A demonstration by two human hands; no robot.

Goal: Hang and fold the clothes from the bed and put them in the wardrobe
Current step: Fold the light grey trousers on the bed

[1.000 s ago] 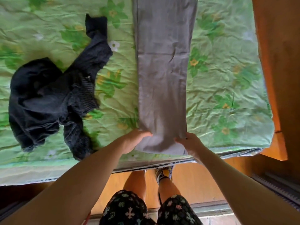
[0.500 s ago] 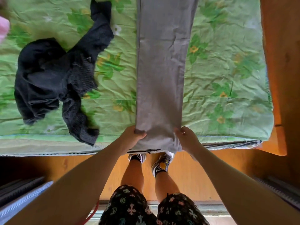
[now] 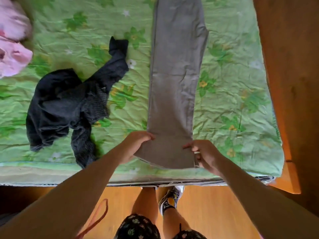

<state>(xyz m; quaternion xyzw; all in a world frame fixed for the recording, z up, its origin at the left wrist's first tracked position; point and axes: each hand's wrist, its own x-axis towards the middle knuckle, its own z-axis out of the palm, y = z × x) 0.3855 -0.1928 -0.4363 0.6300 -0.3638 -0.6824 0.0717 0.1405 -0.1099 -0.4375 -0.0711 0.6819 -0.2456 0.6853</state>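
On green floral bed cover (image 3: 233, 104), laid flat for folding: long grey fabric trousers (image 3: 174, 83), near hem pinched at both corners by left-hand grip (image 3: 136, 145) and right-hand grip (image 3: 206, 155), likely to lift it evenly toward far end.

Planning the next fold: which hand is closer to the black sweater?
Left. The left hand grips the grey trousers beside the black sweater; the right hand grips their opposite edge, farther off.

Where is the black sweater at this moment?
The black sweater lies crumpled on the green bedsheet, left of the grey trousers, below the pink garment in the head view.
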